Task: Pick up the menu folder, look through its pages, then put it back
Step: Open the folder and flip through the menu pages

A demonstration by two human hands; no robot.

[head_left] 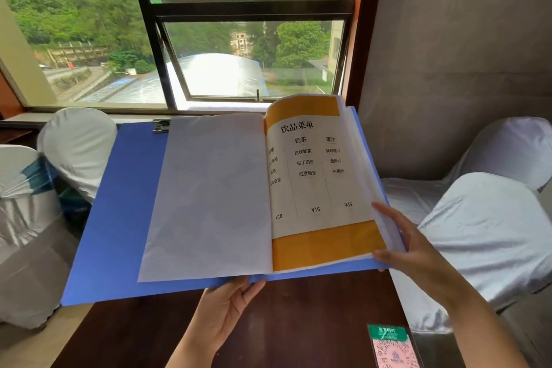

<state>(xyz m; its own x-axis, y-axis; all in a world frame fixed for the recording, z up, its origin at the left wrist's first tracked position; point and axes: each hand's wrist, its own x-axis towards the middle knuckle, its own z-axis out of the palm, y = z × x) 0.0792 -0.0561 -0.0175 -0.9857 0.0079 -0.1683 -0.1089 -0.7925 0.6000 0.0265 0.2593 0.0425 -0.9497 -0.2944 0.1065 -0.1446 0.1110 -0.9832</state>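
Leafing through the menu folder (119,218), held open just above the dark wooden table (298,322)
Above the table, the left hand (222,317) lies palm-up under the spine, its fingers straight where they show. The right hand (418,251) pinches the page edges at the lower corner, thumb on top, beside the drinks page (316,176). A clean turn probably needs the thumb to slip under one sheet only, with the left palm kept level.

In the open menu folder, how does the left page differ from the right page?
The left page is blank and whitish; the right page carries printed text, prices and orange bands. The left page lies flat; the right page curls up at its top. Both sit in the blue folder.
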